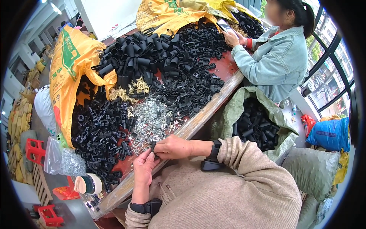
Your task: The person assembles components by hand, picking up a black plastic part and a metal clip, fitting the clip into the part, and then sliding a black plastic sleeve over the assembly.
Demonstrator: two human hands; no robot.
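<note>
Together, left hand and right hand pinch a small black plastic piece, one o'clock from left, nine from right.

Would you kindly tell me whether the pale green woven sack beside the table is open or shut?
The sack is open: its mouth gapes wide, showing black tubular parts inside.

From mid-view, shiny metal clips lie at nine o'clock, smooth, low-sheen black plastic tubes at eleven, a crinkled woven-plastic sack at ten. The wooden table edge looks rough and worn; the sweater at five, matt knit.
</note>
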